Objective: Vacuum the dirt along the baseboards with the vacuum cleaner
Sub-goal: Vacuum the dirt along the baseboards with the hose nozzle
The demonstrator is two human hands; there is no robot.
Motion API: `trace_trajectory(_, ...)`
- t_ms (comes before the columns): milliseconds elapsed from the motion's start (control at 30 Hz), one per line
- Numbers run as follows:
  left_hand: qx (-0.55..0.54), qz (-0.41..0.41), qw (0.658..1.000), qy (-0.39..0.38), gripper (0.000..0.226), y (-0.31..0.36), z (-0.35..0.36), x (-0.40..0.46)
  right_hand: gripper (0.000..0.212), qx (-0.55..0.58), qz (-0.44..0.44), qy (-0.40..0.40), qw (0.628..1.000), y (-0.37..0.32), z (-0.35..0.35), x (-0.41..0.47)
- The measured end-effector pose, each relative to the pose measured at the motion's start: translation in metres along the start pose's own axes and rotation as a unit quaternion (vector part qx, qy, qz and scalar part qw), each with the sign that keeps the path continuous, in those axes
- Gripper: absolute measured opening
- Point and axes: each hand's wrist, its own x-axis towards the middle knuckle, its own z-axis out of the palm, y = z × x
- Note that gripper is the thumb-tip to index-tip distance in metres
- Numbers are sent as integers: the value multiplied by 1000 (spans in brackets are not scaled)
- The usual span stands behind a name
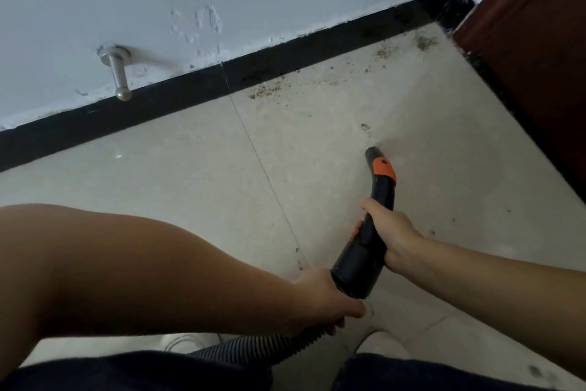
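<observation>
While two hands [393, 232] grip one nozzle [367, 238], dirt [266, 92] lies scattered.

- The right hand [391, 233] is curled round the black vacuum nozzle [369, 232] at its middle, thumb lying along the top, fingertips showing on the far side.
- The right forearm, bare, reaches in from the lower right edge, wrist nearly straight.
- The left hand [323, 298] grips the ribbed hose [285, 344] just behind the nozzle's wide end, knuckles up; its fingers seem wrapped underneath, though mostly hidden.
- The left forearm, bare, crosses from the left edge, close to the camera.
</observation>
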Motion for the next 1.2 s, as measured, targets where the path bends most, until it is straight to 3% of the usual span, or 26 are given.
trace_trajectory(333,-27,27,996,76,18,19,-12,8,19,-5,1,-67,998,-33,13,17)
trace_trajectory(667,-16,23,999,43,19,20,0,14,19,17,14,-37,999,-21,-8,21)
trace_trajectory(933,-45,24,993,102,29,34,-15,30,20,-6,-7,-72,997,-51,12,32)
trace_trajectory(1067,-28,35,995,87,19,31,-16,32,19,9,-5,-49,999,-44,8,35)
trace_trajectory(1200,0,41,997,60,22,41,-11,40,17,39,-8,-1,999,-43,-12,38)
